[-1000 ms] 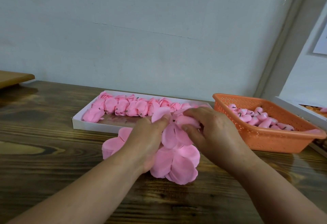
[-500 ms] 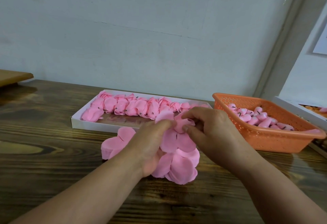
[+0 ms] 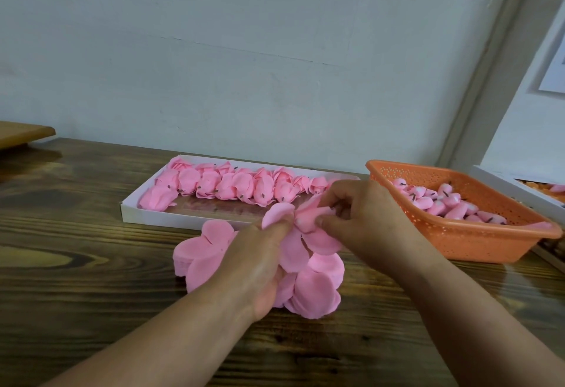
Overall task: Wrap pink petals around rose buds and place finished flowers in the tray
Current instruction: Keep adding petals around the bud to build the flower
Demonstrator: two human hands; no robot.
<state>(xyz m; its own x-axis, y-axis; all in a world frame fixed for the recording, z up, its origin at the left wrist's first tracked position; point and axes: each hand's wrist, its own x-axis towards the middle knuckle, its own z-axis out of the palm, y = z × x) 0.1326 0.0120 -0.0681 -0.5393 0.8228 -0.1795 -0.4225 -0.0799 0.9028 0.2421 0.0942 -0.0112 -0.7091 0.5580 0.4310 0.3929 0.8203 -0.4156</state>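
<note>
Petal sheet [image 3: 308,260] pinched between left hand [image 3: 260,261] and right hand [image 3: 360,218] — above table [image 3: 91,279].

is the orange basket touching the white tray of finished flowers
Apart. The head view shows a strip of bare wooden table between the orange basket and the right end of the white tray.

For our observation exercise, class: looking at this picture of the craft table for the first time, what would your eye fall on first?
First, the two hands at the centre: the left hand and right hand pinch pink petals above a loose pile of petals on the wooden table. Behind them, a white tray holds a row of finished flowers. At right, an orange basket holds rose buds.
</note>
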